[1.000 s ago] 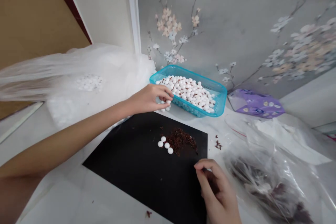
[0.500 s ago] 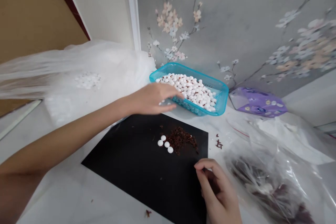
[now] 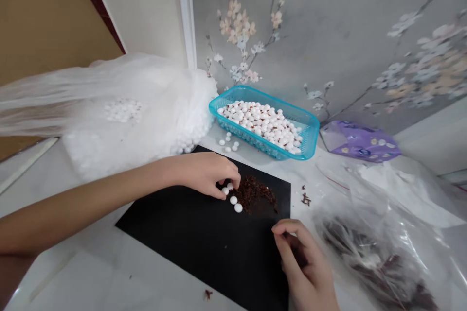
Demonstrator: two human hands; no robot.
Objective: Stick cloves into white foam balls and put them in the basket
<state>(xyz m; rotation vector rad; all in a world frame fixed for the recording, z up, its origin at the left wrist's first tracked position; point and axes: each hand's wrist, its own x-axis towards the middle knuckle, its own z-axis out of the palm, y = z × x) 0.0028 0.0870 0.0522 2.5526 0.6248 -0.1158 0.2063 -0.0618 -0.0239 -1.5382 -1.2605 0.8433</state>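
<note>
The left hand (image 3: 206, 174) is positioned over a black board (image 3: 204, 252), its grip curled down onto white round pellets (image 3: 233, 199) beside a heap of dark red flakes (image 3: 252, 194); whether a pellet is pinched cannot be determined. The right hand (image 3: 302, 262) is held with its grip pressed together at the board's edge, its contents not discernible. A turquoise plastic basket (image 3: 248, 141) of pellets is placed beyond the board on the desk (image 3: 91, 272).

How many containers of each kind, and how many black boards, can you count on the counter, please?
Teal plastic basket: 1
Plastic bags (translucent bag of white beads, clear bag of dark flakes): 2
Purple pouch: 1
Black board: 1
Total: 5
</note>
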